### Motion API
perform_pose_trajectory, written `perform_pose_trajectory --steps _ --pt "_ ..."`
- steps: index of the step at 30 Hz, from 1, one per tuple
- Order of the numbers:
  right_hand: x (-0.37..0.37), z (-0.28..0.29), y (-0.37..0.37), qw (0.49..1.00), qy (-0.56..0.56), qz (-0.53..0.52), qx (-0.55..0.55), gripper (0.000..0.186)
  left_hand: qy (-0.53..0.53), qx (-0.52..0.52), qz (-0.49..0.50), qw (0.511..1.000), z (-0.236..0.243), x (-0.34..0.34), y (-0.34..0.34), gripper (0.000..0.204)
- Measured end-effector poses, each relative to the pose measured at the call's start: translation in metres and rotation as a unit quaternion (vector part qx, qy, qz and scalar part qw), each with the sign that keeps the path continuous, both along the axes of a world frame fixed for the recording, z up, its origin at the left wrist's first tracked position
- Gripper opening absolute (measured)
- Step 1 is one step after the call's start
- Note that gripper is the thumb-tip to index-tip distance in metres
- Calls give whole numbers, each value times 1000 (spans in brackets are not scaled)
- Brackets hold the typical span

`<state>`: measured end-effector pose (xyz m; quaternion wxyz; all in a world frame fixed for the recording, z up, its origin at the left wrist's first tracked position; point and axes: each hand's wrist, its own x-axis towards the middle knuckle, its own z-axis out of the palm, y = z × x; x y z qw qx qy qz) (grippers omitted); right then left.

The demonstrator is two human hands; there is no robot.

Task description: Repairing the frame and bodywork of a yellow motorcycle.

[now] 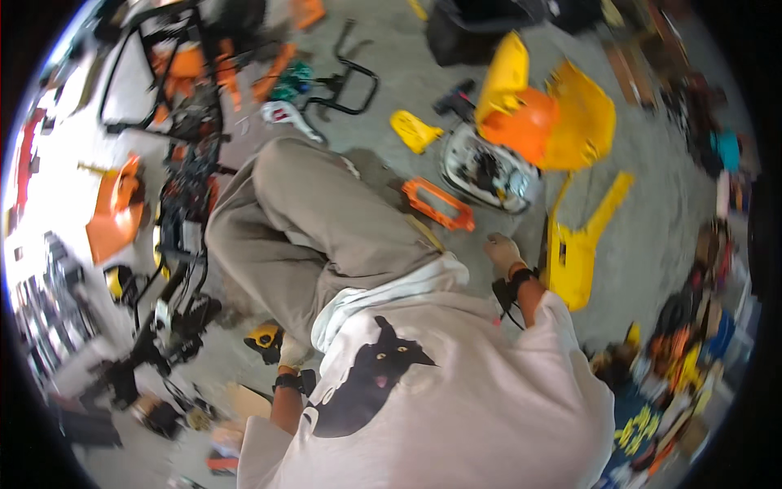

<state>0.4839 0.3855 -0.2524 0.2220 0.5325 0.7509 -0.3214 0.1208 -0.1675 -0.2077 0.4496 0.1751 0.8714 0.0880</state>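
Note:
My right hand [502,253] is low beside my hip, its fingers curled, with what they hold hidden. An orange rectangular frame [461,220] lies just beyond it, and a long forked yellow panel [570,265] is to its right. My left hand [292,350] is at my other hip beside a small yellow-and-black part [265,336]; its fingers are hidden or blurred. Farther forward lie a silver lamp-like housing [513,183], an orange curved panel [525,126], large yellow panels [590,122] and a small yellow piece [411,130].
A black metal vehicle frame [216,114] stretches along the left, beside an orange panel [114,228]. A black tubular bracket [358,106] and white part [289,118] lie ahead. Assorted parts [684,359] are piled along the right; a black bin [456,33] stands at the back.

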Motion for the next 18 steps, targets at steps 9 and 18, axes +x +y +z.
perform_pose_trajectory --steps 9,18 --pt "86 -82 -81 999 -23 34 -12 44 10 -72 -379 923 -27 -91 -53 54" --pt "112 -11 -38 743 -365 -519 213 57 48 -171 -407 896 -5 -106 -54 58"
